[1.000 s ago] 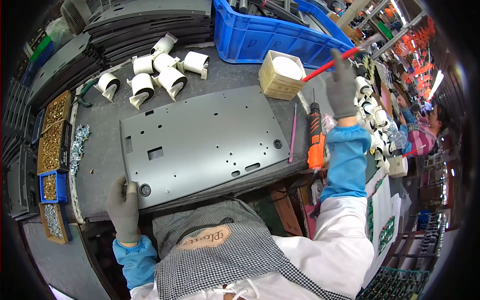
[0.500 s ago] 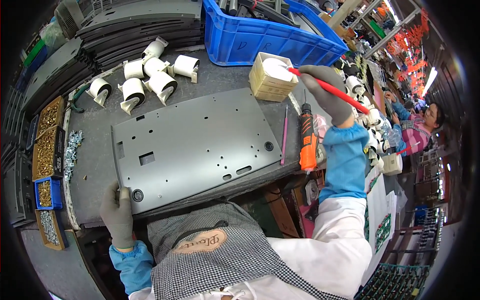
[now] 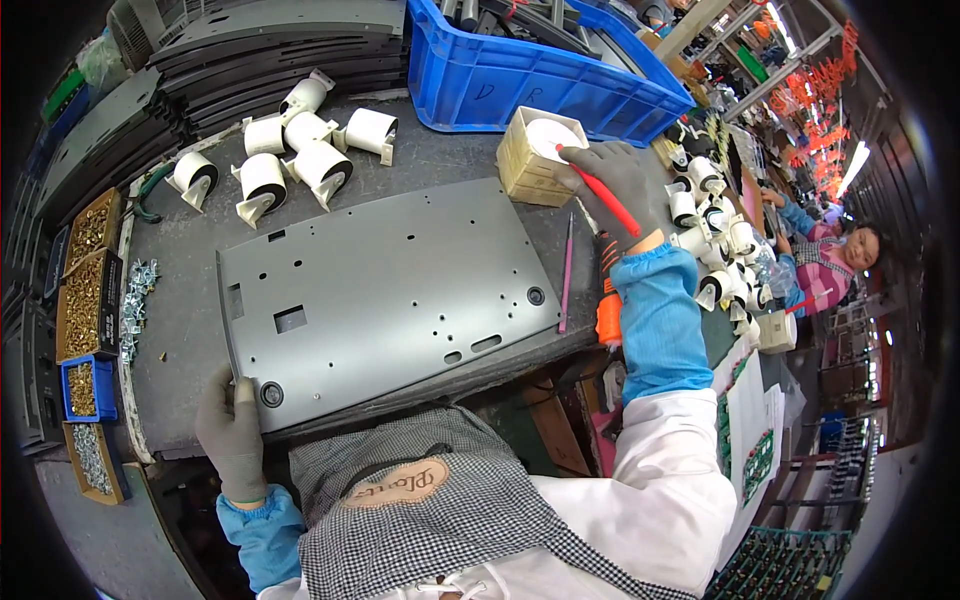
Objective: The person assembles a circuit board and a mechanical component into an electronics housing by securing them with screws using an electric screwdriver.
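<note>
The left hand (image 3: 230, 430), gloved in grey, stays at the near left corner of the grey metal panel (image 3: 390, 290). Its thumb lies along the panel edge; whether the fingers close beneath that edge cannot be told. The panel lies flat on the bench (image 3: 190, 320), directly in front of the person, and keeps its position relative to the things around it.

The right hand (image 3: 625, 190), also gloved, is closed around a red stick (image 3: 612, 200). One second ago, this stick rises from the cardboard box (image 3: 530, 175) toward the upper right; now it slopes down from the box toward the wrist — the hand has moved left and closer to the box. The far end of the stick is over the white round mass (image 3: 550, 135) in the box top; contact cannot be confirmed.

The orange electric screwdriver (image 3: 609, 318), largely exposed in both earlier views, is now partly covered by the right hand and blue sleeve (image 3: 660, 320). The purple stick (image 3: 567, 285) remains beside the right edge of the panel. The white cylindrical parts (image 3: 262, 178) behind the panel — and the blue crate (image 3: 540, 90) behind the box — are unchanged.
</note>
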